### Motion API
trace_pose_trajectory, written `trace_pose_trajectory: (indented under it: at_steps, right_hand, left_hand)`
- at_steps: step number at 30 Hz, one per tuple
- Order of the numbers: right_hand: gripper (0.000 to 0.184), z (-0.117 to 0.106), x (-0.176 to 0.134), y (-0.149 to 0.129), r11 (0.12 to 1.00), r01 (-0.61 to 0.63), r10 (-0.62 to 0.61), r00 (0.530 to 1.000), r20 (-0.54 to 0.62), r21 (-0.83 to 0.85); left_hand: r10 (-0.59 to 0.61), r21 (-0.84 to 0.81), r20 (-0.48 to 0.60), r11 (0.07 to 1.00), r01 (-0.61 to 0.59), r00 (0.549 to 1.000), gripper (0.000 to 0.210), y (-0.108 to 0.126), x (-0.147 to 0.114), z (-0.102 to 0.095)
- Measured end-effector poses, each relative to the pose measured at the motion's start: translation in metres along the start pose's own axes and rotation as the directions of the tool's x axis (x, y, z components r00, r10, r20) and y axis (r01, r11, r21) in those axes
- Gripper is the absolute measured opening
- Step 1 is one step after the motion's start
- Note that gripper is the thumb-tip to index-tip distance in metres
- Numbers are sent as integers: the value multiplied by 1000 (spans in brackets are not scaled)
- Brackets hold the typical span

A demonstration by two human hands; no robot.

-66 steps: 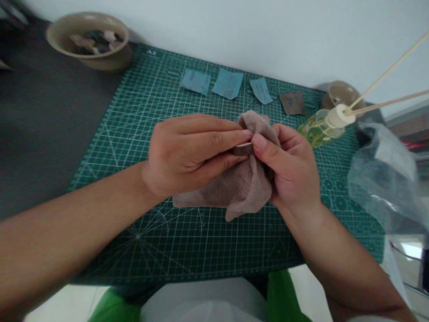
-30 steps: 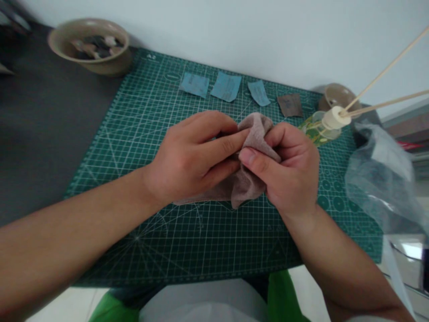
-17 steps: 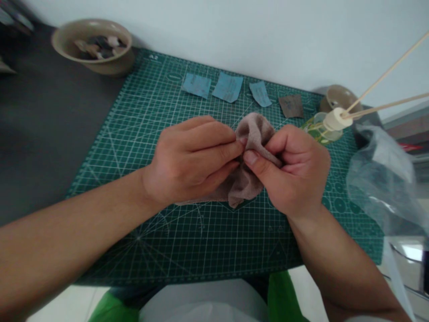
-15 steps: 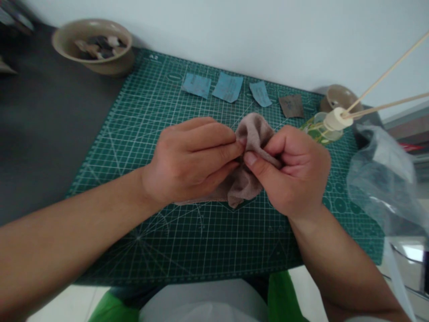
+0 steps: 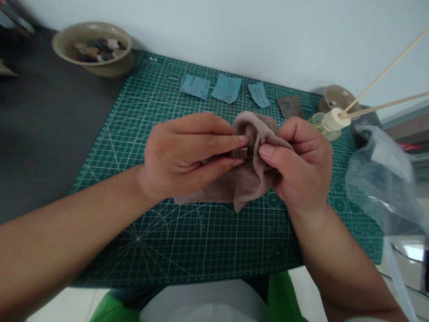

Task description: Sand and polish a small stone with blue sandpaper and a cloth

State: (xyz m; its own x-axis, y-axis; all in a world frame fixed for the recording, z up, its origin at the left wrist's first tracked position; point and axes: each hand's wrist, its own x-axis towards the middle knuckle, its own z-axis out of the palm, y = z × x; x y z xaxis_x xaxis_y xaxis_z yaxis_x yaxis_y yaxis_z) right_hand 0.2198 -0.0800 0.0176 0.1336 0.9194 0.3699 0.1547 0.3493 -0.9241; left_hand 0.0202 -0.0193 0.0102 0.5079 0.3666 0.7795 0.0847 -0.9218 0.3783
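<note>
My left hand (image 5: 191, 154) pinches a small brown block-like piece (image 5: 240, 154) between thumb and fingers; most of it is covered by the fingertips. My right hand (image 5: 301, 163) is closed on a bunched brownish-pink cloth (image 5: 250, 179), its thumb pressing a fold near the piece. The cloth hangs beneath both hands, and its lower edge spreads left below my left hand. Everything is held over the green cutting mat (image 5: 201, 241).
Blue paper pieces (image 5: 227, 88) and a grey-brown sandpaper-like square (image 5: 290, 106) lie along the mat's back. A bowl of small chunks (image 5: 94, 65) stands back left. On the right are a reed diffuser (image 5: 333, 121), a small bowl (image 5: 338, 96) and a clear plastic bag (image 5: 382, 174).
My right hand and the cloth have drawn slightly right, away from my left fingertips. The small brown piece now shows between the left thumb and fingers.
</note>
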Motion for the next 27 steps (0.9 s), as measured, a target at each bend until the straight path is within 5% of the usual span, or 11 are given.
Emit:
trace_pose_trajectory:
  at_steps: [11, 27]
  right_hand:
    - [28, 1, -5, -8, 998, 61, -61, 996, 66, -1]
    - [27, 3, -4, -7, 905, 180, -154, 983, 98, -385]
  left_hand:
    - [-20, 53, 14, 998, 20, 1000, 20, 0, -1, -3]
    - [100, 148, 49, 983, -107, 994, 5, -9, -3, 5]
